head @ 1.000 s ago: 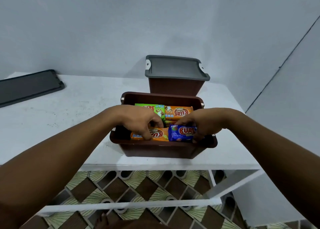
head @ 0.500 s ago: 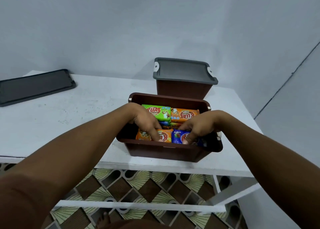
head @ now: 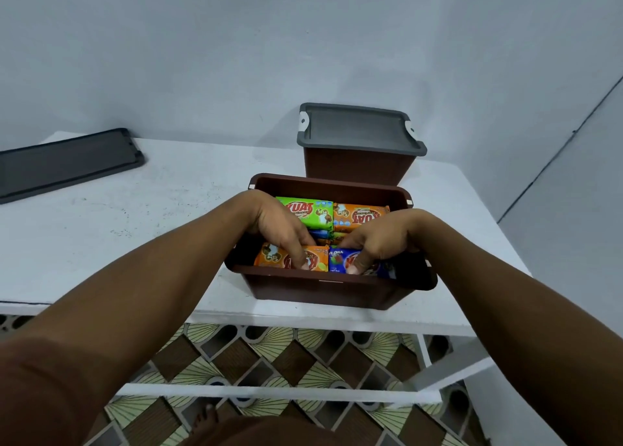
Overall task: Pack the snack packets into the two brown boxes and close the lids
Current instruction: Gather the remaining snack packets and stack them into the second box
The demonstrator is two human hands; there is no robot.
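An open brown box (head: 323, 289) stands at the white table's front edge and holds several snack packets. A green packet (head: 305, 211) and an orange packet (head: 359, 216) lie at its far side. My left hand (head: 276, 230) reaches into the box and grips an orange packet (head: 271, 255) at the near left, fingers over its top. Beside it my right hand (head: 381, 240) grips a blue packet (head: 338, 260) at the near right. Both packets sit low against the box's front wall. A second brown box (head: 357, 171) with a grey lid (head: 357, 130) shut on it stands behind.
A loose dark grey lid (head: 67, 162) lies flat at the table's far left. The white table (head: 151, 216) ends just in front of the open box. Below it are a white frame rail (head: 269, 391) and patterned floor tiles. A pale wall stands behind.
Both hands have lowered the orange and blue packets from rim height down into the near side of the open box. The view has shifted a little to the left.
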